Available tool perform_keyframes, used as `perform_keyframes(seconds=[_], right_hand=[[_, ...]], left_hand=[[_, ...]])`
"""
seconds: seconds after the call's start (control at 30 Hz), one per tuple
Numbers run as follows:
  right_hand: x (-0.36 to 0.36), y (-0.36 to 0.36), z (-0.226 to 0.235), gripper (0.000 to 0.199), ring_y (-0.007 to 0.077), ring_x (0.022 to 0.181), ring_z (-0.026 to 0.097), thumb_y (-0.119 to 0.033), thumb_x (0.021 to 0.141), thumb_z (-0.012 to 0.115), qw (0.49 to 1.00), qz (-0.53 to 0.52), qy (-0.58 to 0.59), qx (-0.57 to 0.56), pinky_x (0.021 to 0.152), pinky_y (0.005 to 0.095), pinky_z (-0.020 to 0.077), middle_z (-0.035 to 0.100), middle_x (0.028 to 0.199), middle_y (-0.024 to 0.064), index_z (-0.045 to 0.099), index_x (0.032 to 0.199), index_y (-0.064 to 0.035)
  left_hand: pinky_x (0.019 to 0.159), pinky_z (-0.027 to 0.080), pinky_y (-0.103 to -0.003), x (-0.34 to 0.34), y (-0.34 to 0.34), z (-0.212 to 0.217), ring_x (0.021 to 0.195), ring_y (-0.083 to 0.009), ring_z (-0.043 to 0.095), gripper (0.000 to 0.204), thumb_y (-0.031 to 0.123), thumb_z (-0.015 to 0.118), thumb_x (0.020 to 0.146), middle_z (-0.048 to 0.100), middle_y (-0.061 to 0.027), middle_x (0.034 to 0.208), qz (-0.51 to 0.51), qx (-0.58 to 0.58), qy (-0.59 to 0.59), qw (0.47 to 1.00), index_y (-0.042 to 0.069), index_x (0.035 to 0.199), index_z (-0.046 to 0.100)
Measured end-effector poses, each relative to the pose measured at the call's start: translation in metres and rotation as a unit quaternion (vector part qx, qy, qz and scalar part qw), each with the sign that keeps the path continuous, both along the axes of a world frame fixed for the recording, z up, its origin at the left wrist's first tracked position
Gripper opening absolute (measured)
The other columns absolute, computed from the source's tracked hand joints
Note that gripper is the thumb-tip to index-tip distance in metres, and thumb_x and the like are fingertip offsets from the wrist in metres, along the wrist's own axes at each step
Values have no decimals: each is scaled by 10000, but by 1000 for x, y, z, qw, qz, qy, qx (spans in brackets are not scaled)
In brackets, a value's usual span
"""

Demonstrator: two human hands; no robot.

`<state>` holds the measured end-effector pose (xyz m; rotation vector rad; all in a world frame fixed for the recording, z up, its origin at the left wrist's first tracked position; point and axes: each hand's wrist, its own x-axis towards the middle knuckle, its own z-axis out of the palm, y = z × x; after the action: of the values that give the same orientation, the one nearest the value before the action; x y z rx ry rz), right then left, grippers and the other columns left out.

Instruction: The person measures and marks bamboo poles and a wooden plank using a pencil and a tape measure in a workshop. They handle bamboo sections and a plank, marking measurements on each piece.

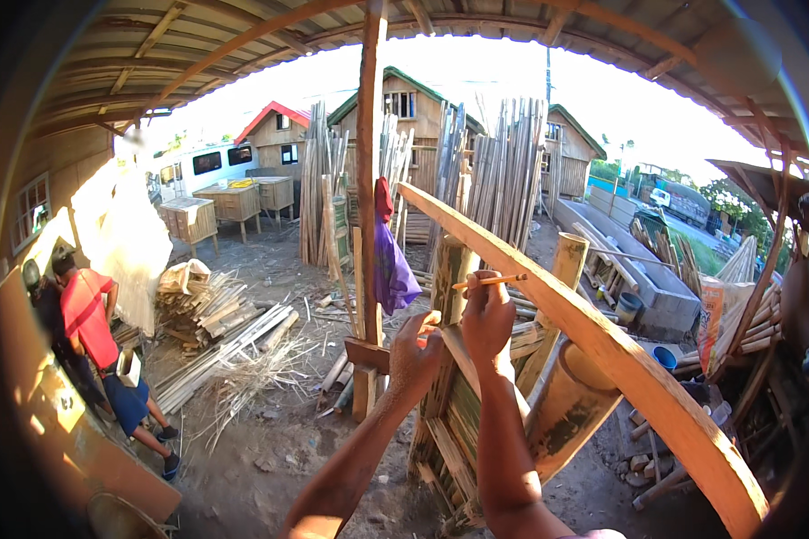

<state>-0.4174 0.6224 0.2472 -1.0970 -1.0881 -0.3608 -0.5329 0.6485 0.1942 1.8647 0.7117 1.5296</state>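
Right hand [489, 325]: we see fingers pinched on wooden pencil [511, 279]. Squared timber beam [593, 331] just right of grip, slanting toward lower right. Left hand [415, 356], left of grip: fingers curled, contents we cannot tell. Risks, we judge: loose pinch drops pencil; bump shifts unheld beam.

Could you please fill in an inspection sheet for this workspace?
Surface: dirt ground, with loose scraps on it.
Job's things: pencil beside a long wooden beam; contact unclear.
Clutter: bamboo strips lying loose in heaps.
Hands: right hand holds the pencil; left hand is raised with fingers bent, unclear whether it holds anything.
Cables: nothing seen near the hands.
Surroundings: person in a red shirt at the left; red-roofed hut and white vehicle behind.
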Motion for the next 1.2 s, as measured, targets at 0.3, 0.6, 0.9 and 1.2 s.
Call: perform_keyframes(seconds=[0.3, 0.6, 0.9, 1.2], right_hand=[[43, 88, 72, 231, 322, 688, 699, -168, 907, 606, 967, -183, -102, -145, 704, 413, 549, 690, 727, 201, 700, 910, 42], [77, 138, 134, 225, 208, 635, 735, -113, 800, 640, 889, -81, -24, -451, 591, 319, 602, 727, 757, 181, 689, 886, 89], [57, 139, 141, 239, 228, 630, 730, -110, 811, 587, 881, -96, 11, -462, 609, 342, 599, 713, 718, 187, 693, 858, 100], [62, 137, 143, 274, 223, 629, 739, -123, 813, 578, 891, -65, -36, -448, 576, 328, 604, 715, 737, 197, 662, 873, 131]], left_hand=[[929, 511, -417, 65, 134, 34, 1097, -344, 634, 344, 46, 557, 861, 663, -196, 1153, -47, 109, -15, 993, 11, 1192, 642], [1092, 420, -461, 107, 212, 50, 1228, -371, 577, 356, 72, 564, 850, 663, -211, 1227, -40, 263, 86, 960, -14, 1182, 662], [1091, 443, -436, 107, 219, 48, 1237, -352, 583, 324, 60, 548, 851, 664, -194, 1235, -60, 275, 107, 954, 4, 1149, 660], [1101, 442, -437, 107, 220, 41, 1275, -365, 551, 359, 22, 571, 814, 632, -219, 1273, -71, 288, 88, 951, -9, 1166, 630]])
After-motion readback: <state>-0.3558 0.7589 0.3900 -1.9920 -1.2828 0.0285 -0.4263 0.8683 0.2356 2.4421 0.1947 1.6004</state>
